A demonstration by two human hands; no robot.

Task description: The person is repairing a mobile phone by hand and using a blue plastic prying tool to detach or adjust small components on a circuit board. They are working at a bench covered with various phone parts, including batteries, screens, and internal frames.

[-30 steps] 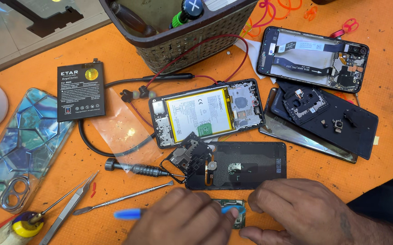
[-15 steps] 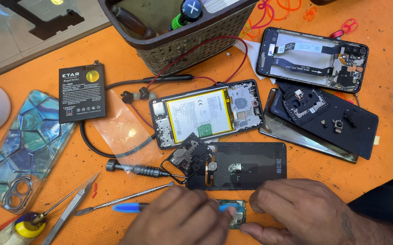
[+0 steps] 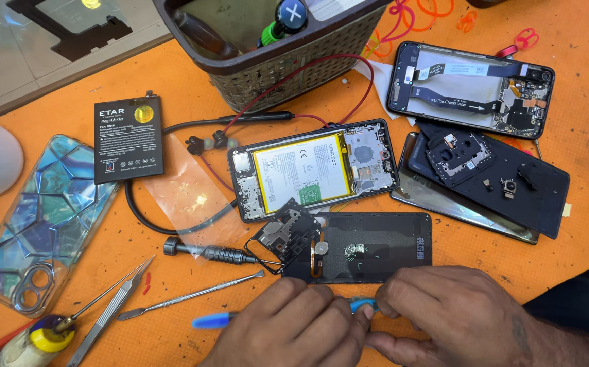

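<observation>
Blue plastic shows between the two hands at the near table edge: the left hand (image 3: 294, 326) and right hand (image 3: 454, 316) pinch a thin blue-handled tool (image 3: 214, 319), mostly hidden, just before the black back cover (image 3: 376, 248). It looks light, stiff and slippery, best gripped along the handle.

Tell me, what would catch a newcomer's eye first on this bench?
Probably the opened phone with its yellow-edged battery, lying mid-table on the orange mat among other stripped phone shells. Just below it lies a black back cover, and at the bottom edge the left hand and right hand meet over a small part, with a blue-handled tool beside them. To the left sit a patterned blue phone case and a loose black battery.
</observation>
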